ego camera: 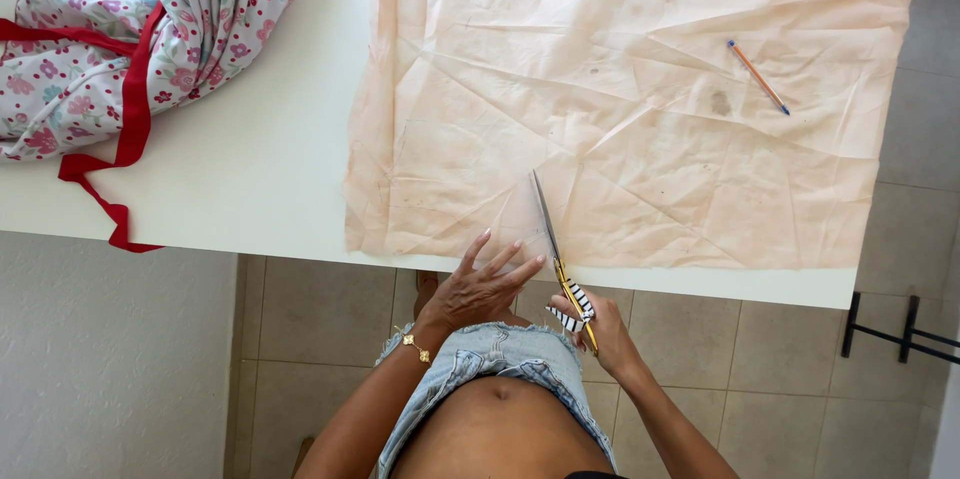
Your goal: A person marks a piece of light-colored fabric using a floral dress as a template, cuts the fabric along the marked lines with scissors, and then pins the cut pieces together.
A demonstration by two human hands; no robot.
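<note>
The right hand [598, 324] has its fingers closed around the scissors [556, 254], whose blades cut into the near edge of the creased peach cloth [640, 89] on the white desk [250, 169]. The left hand [480, 289] presses spread fingers beside the blades. A pencil [758, 77] lies on the cloth.

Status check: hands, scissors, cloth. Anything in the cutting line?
Right hand grips scissors, blades into the peach cloth. Left hand flat on cloth edge. Pencil lies far right, off the line.
</note>
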